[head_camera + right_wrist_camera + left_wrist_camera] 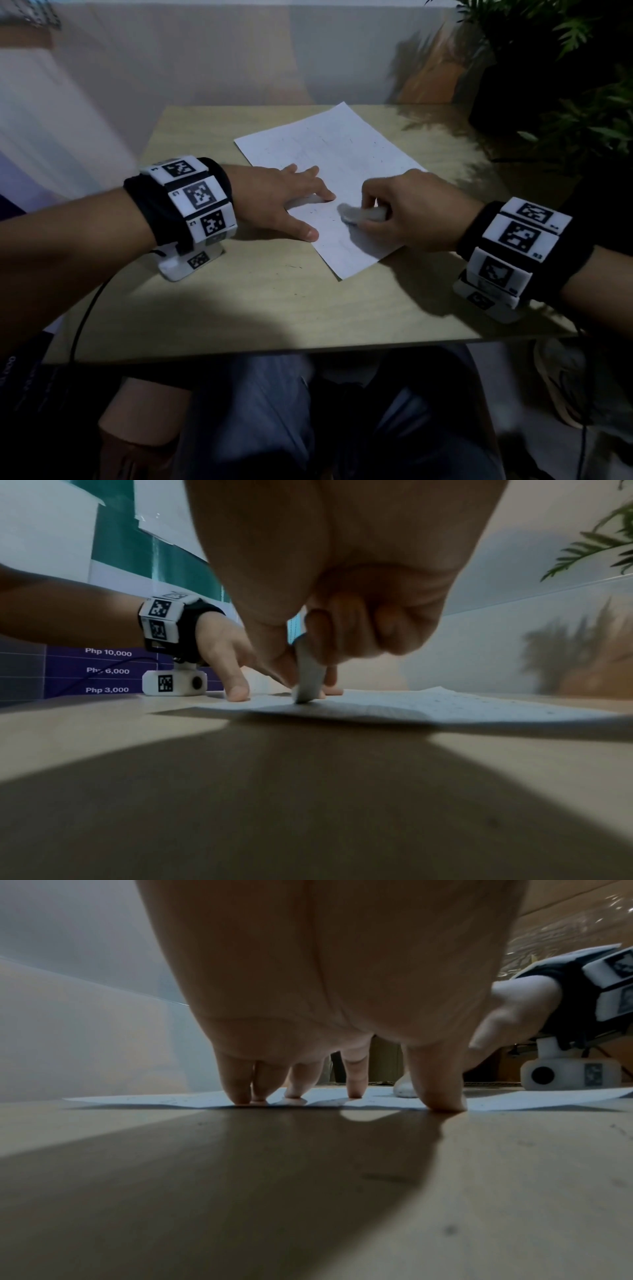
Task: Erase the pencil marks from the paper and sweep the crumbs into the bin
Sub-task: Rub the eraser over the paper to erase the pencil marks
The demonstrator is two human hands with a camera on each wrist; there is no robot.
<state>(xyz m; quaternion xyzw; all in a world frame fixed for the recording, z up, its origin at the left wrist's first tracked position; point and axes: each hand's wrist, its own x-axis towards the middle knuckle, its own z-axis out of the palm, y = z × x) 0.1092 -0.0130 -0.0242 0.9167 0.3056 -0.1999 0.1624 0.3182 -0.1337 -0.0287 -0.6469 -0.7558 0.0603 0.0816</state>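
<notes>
A white sheet of paper (335, 161) lies slanted on the light wooden table (239, 294), with faint pencil marks and small dark crumbs on it. My left hand (294, 202) presses straight, spread fingers (354, 1080) down on the sheet's left edge. My right hand (400, 212) grips a white eraser (356, 214) in curled fingers, its tip touching the paper (445, 704) just right of my left fingertips. The eraser (310, 680) stands nearly upright on the sheet in the right wrist view. No bin is in view.
A potted plant (555, 68) stands at the table's far right corner, its leaves hanging over the edge. A wall panel runs behind the table. A cable (85, 308) hangs off the front left edge. My legs are under the table.
</notes>
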